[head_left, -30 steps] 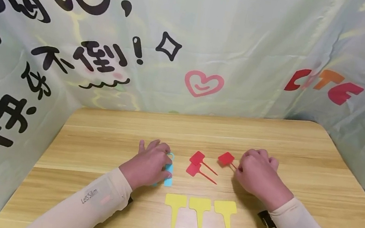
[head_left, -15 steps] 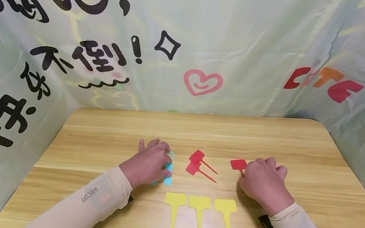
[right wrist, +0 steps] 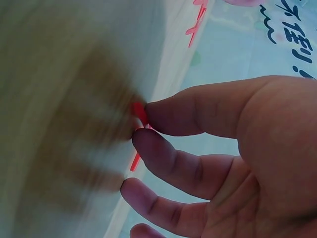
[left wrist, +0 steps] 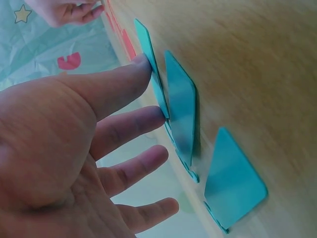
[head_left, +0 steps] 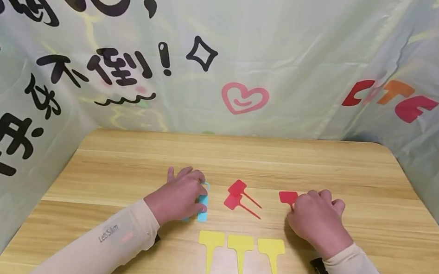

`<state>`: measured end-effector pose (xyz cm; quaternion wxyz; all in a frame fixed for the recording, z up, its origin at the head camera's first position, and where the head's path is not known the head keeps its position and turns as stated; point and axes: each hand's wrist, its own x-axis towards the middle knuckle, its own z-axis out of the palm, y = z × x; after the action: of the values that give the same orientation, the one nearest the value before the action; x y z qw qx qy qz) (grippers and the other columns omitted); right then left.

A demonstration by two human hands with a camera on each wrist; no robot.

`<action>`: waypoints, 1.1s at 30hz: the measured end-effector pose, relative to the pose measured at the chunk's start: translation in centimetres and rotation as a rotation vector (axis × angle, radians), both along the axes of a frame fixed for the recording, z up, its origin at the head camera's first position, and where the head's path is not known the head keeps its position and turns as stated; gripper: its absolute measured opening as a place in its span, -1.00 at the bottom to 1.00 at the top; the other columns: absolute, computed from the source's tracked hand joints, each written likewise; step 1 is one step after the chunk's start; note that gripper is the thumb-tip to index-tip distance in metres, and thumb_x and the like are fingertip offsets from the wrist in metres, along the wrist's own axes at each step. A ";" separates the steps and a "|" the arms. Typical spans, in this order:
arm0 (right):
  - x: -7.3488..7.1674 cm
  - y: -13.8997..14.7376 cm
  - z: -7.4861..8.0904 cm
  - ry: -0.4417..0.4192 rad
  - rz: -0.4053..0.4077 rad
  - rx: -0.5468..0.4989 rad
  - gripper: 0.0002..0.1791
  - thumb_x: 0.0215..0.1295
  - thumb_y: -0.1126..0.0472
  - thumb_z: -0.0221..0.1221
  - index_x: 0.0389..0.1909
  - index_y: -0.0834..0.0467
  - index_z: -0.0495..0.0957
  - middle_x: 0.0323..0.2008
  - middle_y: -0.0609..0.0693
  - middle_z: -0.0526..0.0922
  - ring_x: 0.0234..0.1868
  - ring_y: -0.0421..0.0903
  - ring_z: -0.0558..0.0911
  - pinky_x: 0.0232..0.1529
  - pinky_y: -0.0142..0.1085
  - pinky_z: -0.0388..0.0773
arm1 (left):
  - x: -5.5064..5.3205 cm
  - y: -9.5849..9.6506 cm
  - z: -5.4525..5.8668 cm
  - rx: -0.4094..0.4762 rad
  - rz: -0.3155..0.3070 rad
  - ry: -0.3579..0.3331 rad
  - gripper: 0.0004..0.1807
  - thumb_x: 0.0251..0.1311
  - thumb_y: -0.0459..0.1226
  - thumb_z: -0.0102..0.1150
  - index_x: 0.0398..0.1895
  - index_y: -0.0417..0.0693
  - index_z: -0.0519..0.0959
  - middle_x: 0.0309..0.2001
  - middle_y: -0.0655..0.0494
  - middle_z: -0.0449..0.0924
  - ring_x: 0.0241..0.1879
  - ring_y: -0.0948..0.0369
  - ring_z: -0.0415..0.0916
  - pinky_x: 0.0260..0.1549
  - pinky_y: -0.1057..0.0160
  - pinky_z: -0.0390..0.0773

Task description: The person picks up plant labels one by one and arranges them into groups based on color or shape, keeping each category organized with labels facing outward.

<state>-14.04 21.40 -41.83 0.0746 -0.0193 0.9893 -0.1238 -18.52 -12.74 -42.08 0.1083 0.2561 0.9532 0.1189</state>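
Note:
My left hand [head_left: 177,196] is over the blue hanging plant tags on the wooden table. In the left wrist view, thumb and index fingertips touch one blue tag [left wrist: 149,62] while the other fingers spread loosely. Two more blue tags, a middle one [left wrist: 182,101] and a wider-looking one [left wrist: 234,181], lie beside it; the hand mostly hides them from the head view. My right hand [head_left: 317,221] pinches the stem of a red plant label [head_left: 288,196] between thumb and index finger. That stem is largely hidden by the fingers.
Two red plant labels, an upper one [head_left: 237,187] and a lower one [head_left: 232,201], overlap between the hands. Three yellow T-shaped plant labels [head_left: 211,239] form a row nearer the front. A printed cloth [head_left: 299,50] hangs behind the table [head_left: 158,152].
My right hand has shifted right and slightly nearer, drawing its red label along and turning it straighter. The left hand and the other labels stay put.

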 end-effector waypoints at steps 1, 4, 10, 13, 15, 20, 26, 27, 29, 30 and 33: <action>0.0 0.0 0.0 -0.001 0.000 0.001 -0.68 0.27 0.29 0.18 -0.70 0.05 0.48 -0.45 0.07 0.44 -0.15 0.29 0.37 -0.04 0.39 0.18 | 0.0 0.0 0.0 -0.001 0.000 0.002 -0.86 0.32 -0.07 0.63 -0.21 0.13 0.89 0.39 0.01 0.56 0.58 -0.45 0.19 0.36 -0.80 -0.03; 0.0 0.0 0.1 -0.005 0.001 0.005 -0.68 0.28 0.28 0.19 -0.69 0.05 0.49 -0.44 0.07 0.44 -0.15 0.29 0.37 -0.04 0.39 0.19 | 0.0 0.0 -0.1 0.000 -0.003 0.010 -0.86 0.32 -0.07 0.63 -0.20 0.12 0.90 0.39 0.01 0.57 0.57 -0.46 0.20 0.35 -0.81 -0.01; 0.0 0.0 0.1 -0.005 0.002 0.008 -0.68 0.30 0.26 0.19 -0.68 0.05 0.49 -0.44 0.06 0.44 -0.16 0.27 0.37 -0.03 0.37 0.20 | 0.0 0.0 0.0 -0.001 -0.009 0.014 -0.83 0.33 -0.06 0.62 -0.15 0.11 0.91 0.39 0.01 0.57 0.57 -0.46 0.21 0.34 -0.81 -0.01; 0.2 -0.1 0.2 0.004 0.000 0.008 -0.66 0.31 0.26 0.17 -0.69 0.05 0.48 -0.45 0.06 0.44 -0.13 0.28 0.38 -0.03 0.36 0.20 | 0.0 0.1 -0.1 -0.001 -0.016 0.008 -0.83 0.34 -0.07 0.61 -0.15 0.09 0.90 0.40 0.01 0.56 0.58 -0.45 0.20 0.34 -0.81 0.00; 0.3 -0.4 0.5 0.031 0.007 -0.007 -0.64 0.31 0.27 0.16 -0.72 0.05 0.47 -0.44 0.06 0.46 -0.11 0.29 0.39 -0.03 0.34 0.21 | 0.0 0.1 -0.1 -0.002 -0.022 0.007 -0.84 0.35 -0.07 0.61 -0.17 0.09 0.89 0.41 0.01 0.55 0.58 -0.45 0.20 0.35 -0.81 -0.01; 0.0 -2.0 1.1 0.140 0.087 -0.068 -0.63 0.29 0.29 0.24 -0.73 0.02 0.51 -0.12 0.17 0.67 0.09 0.34 0.43 0.06 0.34 0.25 | 0.1 0.1 0.0 -0.003 -0.023 0.013 -0.85 0.34 -0.08 0.62 -0.21 0.08 0.88 0.41 0.01 0.55 0.58 -0.45 0.20 0.35 -0.80 0.00; -1.3 -5.3 1.5 0.180 0.215 -0.034 -0.61 0.25 0.27 0.37 -0.72 0.02 0.48 -0.25 0.02 0.59 0.10 0.29 0.47 0.09 0.30 0.30 | 0.1 0.0 0.0 -0.003 -0.015 0.010 -0.83 0.32 -0.09 0.63 -0.18 0.06 0.89 0.40 0.01 0.55 0.58 -0.45 0.20 0.35 -0.80 0.00; -1.5 -5.9 1.5 0.175 0.230 -0.028 -0.60 0.26 0.26 0.38 -0.73 0.02 0.48 -0.29 -0.01 0.56 0.10 0.27 0.47 0.08 0.27 0.31 | 0.2 0.0 0.0 -0.003 -0.015 0.009 -0.84 0.32 -0.09 0.63 -0.18 0.06 0.90 0.40 0.01 0.55 0.59 -0.46 0.20 0.35 -0.80 -0.01; -2.1 -7.0 1.3 0.163 0.248 -0.019 -0.58 0.29 0.25 0.41 -0.72 0.02 0.50 -0.30 -0.02 0.54 0.11 0.25 0.47 0.08 0.24 0.31 | 0.2 0.0 0.0 -0.005 -0.014 0.012 -0.84 0.32 -0.09 0.63 -0.20 0.07 0.89 0.40 0.01 0.55 0.59 -0.46 0.19 0.35 -0.80 0.00; -2.3 -7.4 1.3 0.157 0.252 -0.018 -0.58 0.32 0.23 0.43 -0.71 0.02 0.51 -0.28 -0.02 0.55 0.11 0.24 0.46 0.08 0.22 0.31 | 0.2 0.1 0.0 -0.004 -0.014 0.013 -0.84 0.32 -0.09 0.64 -0.21 0.07 0.89 0.40 0.01 0.55 0.59 -0.47 0.19 0.35 -0.80 0.00; -3.1 -8.4 0.9 0.150 0.253 -0.005 -0.54 0.36 0.18 0.46 -0.71 0.02 0.52 -0.20 0.02 0.59 0.17 0.24 0.45 0.08 0.20 0.33 | 0.2 0.1 0.0 0.000 -0.014 0.014 -0.85 0.31 -0.09 0.64 -0.24 0.08 0.89 0.40 0.02 0.55 0.59 -0.47 0.17 0.35 -0.80 -0.02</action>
<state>-17.12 12.97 -40.97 0.0152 -0.1535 0.9814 -0.1141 -18.32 -12.66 -42.09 0.1025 0.2637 0.9521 0.1162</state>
